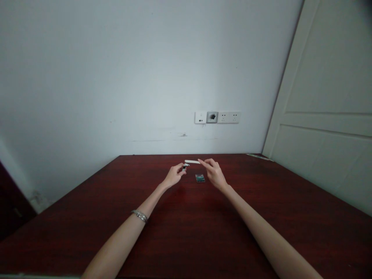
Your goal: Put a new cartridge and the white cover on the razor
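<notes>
Both my arms reach far out over a dark red wooden table (87,217). My left hand (174,175) is closed in a pinch on a small dark and silver object (185,167). My right hand (215,173) pinches one end of a thin white flat strip (192,161), which points left toward the left hand. A small teal-green packet (200,178) lies flat on the table between the two hands, nearer the right one. A silver bracelet (140,216) is on my left forearm.
A white wall stands just behind the table with a row of sockets (217,117). A pale door (328,116) is at the right. A thin light strip (258,156) lies at the table's far right corner.
</notes>
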Motion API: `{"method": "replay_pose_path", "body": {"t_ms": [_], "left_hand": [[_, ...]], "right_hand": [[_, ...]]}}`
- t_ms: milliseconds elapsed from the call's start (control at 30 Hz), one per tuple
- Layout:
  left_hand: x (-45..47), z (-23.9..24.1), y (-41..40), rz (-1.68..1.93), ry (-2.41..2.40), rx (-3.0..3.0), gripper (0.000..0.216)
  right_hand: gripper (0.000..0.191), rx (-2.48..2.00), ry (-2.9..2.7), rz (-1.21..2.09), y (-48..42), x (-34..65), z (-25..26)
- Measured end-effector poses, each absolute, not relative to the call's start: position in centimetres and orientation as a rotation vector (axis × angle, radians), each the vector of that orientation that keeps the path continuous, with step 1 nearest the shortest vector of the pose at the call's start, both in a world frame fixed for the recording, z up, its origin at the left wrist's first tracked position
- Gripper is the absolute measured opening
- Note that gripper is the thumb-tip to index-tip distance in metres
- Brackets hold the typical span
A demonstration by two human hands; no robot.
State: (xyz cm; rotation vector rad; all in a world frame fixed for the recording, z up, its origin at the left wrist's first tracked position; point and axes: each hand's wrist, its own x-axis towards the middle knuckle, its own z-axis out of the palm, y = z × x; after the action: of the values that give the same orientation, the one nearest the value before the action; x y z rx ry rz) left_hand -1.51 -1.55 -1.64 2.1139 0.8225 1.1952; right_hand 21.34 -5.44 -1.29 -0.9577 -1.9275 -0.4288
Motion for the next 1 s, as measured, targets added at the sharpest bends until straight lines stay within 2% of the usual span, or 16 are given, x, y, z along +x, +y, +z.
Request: {"method": "replay_pose_path", "body": {"t_ms": [1000], "left_hand": [[-1.9,-0.6,-1.9,1.214,0.814,2.047,0.005]], "right_hand": [[0.06,-0.993,-1.959,-0.546,-5.3,22.3,-1.5]]}}
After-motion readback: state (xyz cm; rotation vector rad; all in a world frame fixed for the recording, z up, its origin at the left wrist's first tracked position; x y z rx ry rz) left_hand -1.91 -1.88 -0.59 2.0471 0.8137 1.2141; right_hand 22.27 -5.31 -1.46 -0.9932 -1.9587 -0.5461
